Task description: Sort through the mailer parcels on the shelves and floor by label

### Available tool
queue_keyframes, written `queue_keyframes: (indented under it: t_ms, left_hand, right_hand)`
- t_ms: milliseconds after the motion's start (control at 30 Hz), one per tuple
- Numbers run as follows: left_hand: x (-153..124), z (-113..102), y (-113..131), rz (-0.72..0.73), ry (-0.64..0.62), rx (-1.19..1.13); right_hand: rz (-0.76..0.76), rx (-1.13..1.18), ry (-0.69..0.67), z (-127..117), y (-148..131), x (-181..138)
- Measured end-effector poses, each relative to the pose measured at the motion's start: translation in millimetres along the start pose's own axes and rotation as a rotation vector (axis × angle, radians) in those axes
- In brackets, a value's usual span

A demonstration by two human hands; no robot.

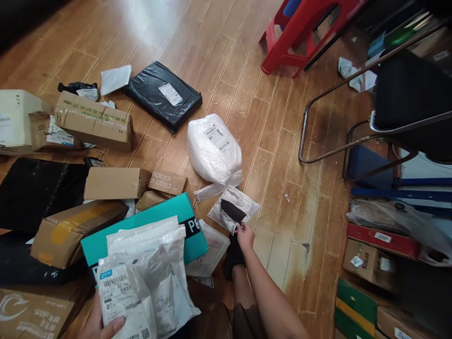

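My left hand [102, 325], at the bottom left, grips a stack of white plastic mailer bags [141, 273] with shipping labels; the thumb lies across the front bag. My right hand [245, 235] reaches forward to the floor and pinches the near edge of a small clear bag with a dark item inside [235, 207]. Just beyond that bag lies a bulging white parcel [213, 148] with a label. A teal box [192, 223] sits under the held stack.
Several cardboard boxes [93, 120] and black mailer bags [162, 94] litter the wooden floor at left. A red plastic stool [303, 33] stands at the top. A metal-framed chair [388, 103] and stacked boxes [370, 268] crowd the right side.
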State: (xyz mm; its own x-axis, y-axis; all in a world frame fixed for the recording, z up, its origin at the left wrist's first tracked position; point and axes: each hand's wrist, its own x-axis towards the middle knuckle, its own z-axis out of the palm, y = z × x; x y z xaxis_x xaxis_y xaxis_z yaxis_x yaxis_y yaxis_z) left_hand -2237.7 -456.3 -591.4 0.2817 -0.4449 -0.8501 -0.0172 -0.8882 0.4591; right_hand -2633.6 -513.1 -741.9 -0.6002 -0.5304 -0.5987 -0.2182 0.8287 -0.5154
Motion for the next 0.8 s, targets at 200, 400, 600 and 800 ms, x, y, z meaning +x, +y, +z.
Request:
queue_keyframes:
  t_ms: [200, 400, 600, 800]
  left_hand:
    - [-10.1, 14.2, 23.8, -0.061, -0.072, -0.102]
    - [-0.2, 15.1, 11.2, 0.048, -0.003, -0.076]
    - [-11.0, 13.4, 10.2, 0.249, 0.164, 0.249]
    - [-32.8, 21.6, 15.6, 0.298, 0.251, 0.276]
  right_hand:
    - [0.115, 0.399, 0.027, -47.2, -33.1, -14.7]
    - [0.184, 0.657, -0.145, -73.6, -93.5, -85.1]
    - [0.011, 0.714, -0.113, -92.2, -129.0, -137.2]
    - [0.067, 0.609, -0.172, -65.0, -95.5, -138.5]
